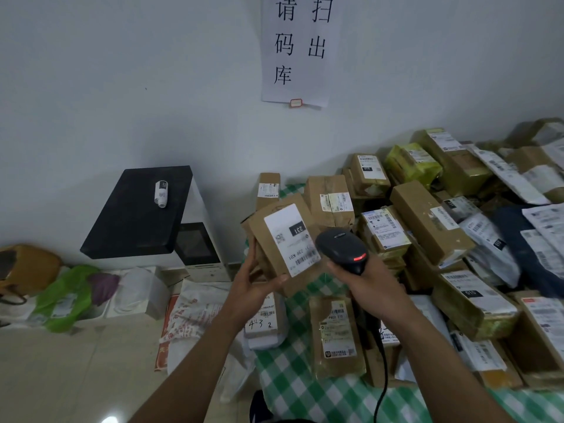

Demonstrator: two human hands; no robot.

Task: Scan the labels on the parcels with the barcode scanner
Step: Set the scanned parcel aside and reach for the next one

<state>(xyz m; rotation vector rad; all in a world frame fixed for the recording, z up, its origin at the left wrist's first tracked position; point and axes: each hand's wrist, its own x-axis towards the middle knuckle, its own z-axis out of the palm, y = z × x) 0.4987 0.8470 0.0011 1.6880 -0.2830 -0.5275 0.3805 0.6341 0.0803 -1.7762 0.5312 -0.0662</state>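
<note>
Left grip (254,287) holds a brown parcel (261,239) tilted, white label (291,239) facing up — right grip (372,288) clasps the barcode scanner (341,248) just right of it, above the desk (305,392)

On the wall ahead I see a white paper sign (297,47) with large black Chinese characters. Lower left, a white machine (205,209) with a black top (134,221) carries a small white tube (161,193), lying flat. On the floor (91,361) I make out a brown bag (27,267), a green bag (65,296) and a red-printed white sack (195,312) beside the green-checked table (308,392).
</note>
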